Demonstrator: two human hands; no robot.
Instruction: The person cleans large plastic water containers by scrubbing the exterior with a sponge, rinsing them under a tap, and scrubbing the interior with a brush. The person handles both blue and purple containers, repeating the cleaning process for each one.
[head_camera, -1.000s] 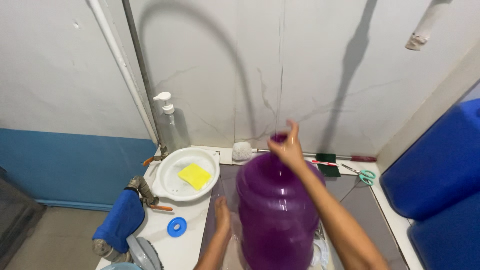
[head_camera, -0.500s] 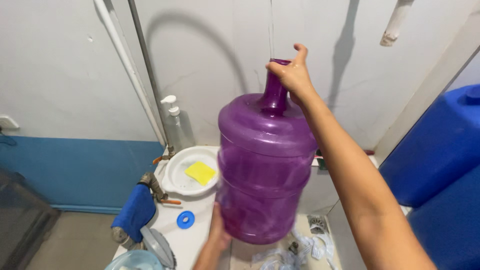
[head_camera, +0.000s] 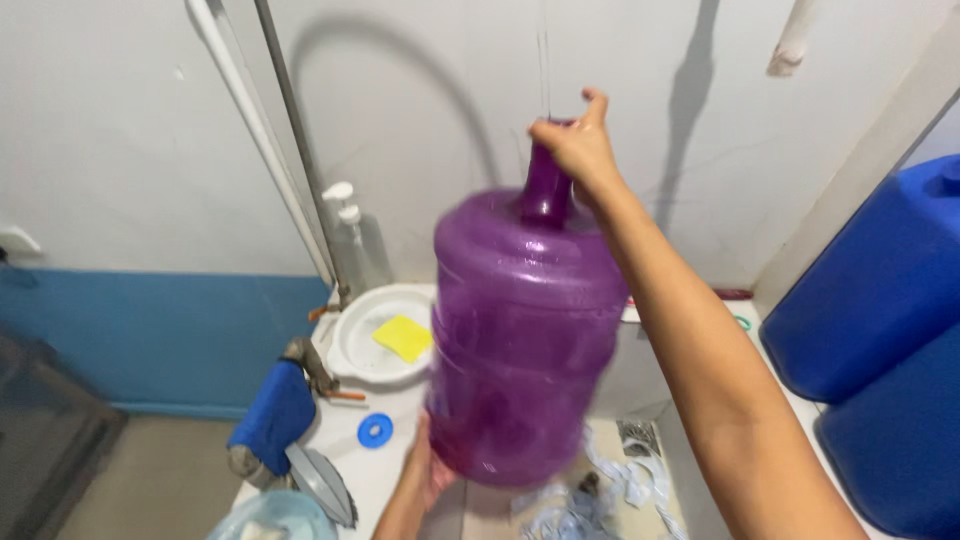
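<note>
- While the right hand (head_camera: 572, 145) is closed around the neck of the big purple water jug (head_camera: 520, 330), the left hand (head_camera: 428, 470) is pressed open against its lower side near the bottom, so the jug is carried between the two hands.
- The jug is up in the air in front of the white wall (head_camera: 130, 120), above the white counter (head_camera: 355, 470), and it touches nothing but the hands. It leans a little, with the neck to the upper right, and its outline is blurred.
- As a judgement, the lifting part looks done: the jug is off every surface and both hands have a firm hold.
- What seems left is to bring it down somewhere; no clear place for it is seen yet.
- Whether the jug has water inside cannot be told. Its mouth is hidden by the right hand, so a cap cannot be seen either.
- A small blue ring-shaped cap (head_camera: 375, 431) lies on the counter, just left of the jug's bottom, untouched.
- Behind it stands a white basin (head_camera: 352, 345) with a yellow sponge (head_camera: 403, 337) inside, and a soap pump bottle (head_camera: 352, 235) stands near the wall.
- On the right side, large blue containers (head_camera: 880, 300) stand well apart from the jug.
- Below the jug, some pale crumpled strips (head_camera: 600, 495) lie on the surface.
</note>
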